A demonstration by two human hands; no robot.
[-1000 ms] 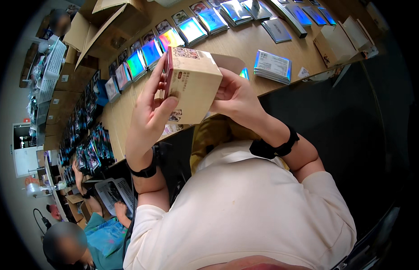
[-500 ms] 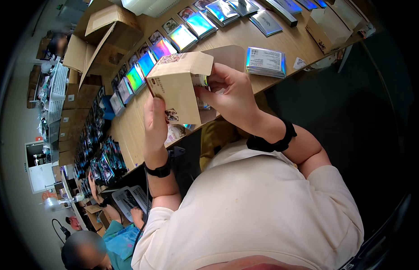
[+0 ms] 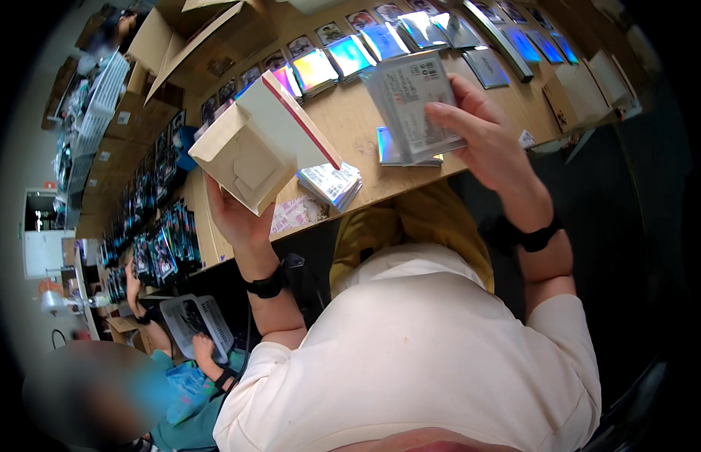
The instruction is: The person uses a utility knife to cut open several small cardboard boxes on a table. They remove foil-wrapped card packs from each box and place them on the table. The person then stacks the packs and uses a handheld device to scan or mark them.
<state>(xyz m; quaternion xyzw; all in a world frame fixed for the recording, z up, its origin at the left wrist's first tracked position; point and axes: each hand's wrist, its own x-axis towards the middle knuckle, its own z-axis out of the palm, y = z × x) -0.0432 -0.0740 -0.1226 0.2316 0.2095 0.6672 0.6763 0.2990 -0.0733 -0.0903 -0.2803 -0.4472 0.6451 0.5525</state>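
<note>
My left hand (image 3: 241, 218) grips a cream cardboard box (image 3: 279, 124) from below, its flap folded open and its inside showing bare card. To the right, my right hand (image 3: 490, 132) is closed on a stack of flat packets (image 3: 411, 105), fanned slightly, with a printed label and barcode facing up. Under those packets, a holographic stack (image 3: 388, 147) lies partly hidden on the table. Beside the box, another stack of shiny packets (image 3: 332, 184) rests near the table's front edge.
Holographic packet stacks (image 3: 313, 71) line the wooden table (image 3: 358, 147), with picture cards (image 3: 329, 32) behind them. Open cartons stand at the far left (image 3: 207, 53) and right (image 3: 569, 102). At lower left a co-worker's hand (image 3: 204, 348) is by a white basket (image 3: 215, 320).
My right hand has come away from the box and moved right, now holding a stack of packets. My left hand has tilted the box so its open inside faces me.
</note>
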